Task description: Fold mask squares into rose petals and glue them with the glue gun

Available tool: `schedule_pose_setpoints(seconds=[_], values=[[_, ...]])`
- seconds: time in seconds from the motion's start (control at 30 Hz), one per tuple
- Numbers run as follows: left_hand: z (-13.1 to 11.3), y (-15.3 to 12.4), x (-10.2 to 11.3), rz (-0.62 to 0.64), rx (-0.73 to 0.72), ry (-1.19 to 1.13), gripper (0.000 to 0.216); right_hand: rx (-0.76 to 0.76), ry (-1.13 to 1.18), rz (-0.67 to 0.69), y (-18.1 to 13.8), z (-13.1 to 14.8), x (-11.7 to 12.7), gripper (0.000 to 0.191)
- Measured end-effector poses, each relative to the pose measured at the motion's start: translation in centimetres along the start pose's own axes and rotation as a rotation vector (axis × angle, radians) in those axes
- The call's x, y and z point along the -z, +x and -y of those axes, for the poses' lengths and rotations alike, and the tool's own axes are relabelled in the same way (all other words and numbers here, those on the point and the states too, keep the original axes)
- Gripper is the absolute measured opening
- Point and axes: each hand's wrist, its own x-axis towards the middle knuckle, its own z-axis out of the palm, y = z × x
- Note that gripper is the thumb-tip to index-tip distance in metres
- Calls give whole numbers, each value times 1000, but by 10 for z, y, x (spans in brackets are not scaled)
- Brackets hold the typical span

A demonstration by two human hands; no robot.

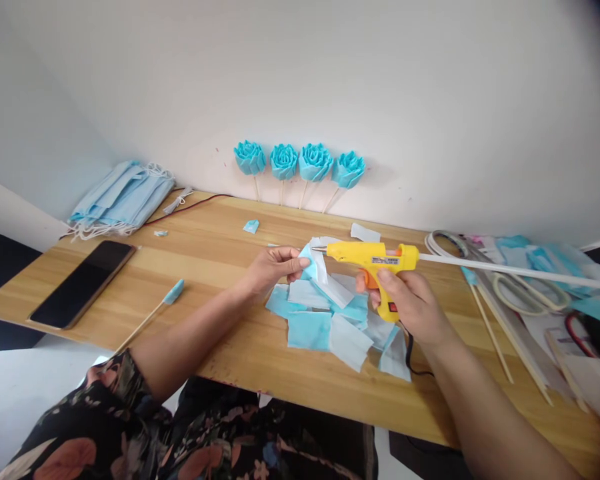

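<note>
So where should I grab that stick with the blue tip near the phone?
Pinch the bare wooden shaft of the stick near its middle, coming down from above. It lies flat on the table, so only its top is free, and the blue tip at the far end looks soft.

The desk [220, 267] is pale wood with a visible grain and a smooth, faintly shiny finish. The glue gun [375, 257] is glossy yellow plastic with a bare metal tip and a whitish, smooth glue stick [505, 269] at its back. The cut pieces [325, 320] look like soft, matt blue and white non-woven cloth, as do the masks [123, 197] and the rosettes [300, 162]. The phone [83, 283] shows glossy black glass. The thin sticks [490, 330] are plain matt wood.
</note>
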Motion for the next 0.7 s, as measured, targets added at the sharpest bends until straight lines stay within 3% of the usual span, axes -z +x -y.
schedule_pose_setpoints(seconds=[0.7], values=[[-1, 0, 1, -30, -1, 8, 39, -12, -118, -4, -1, -9, 2, 46]])
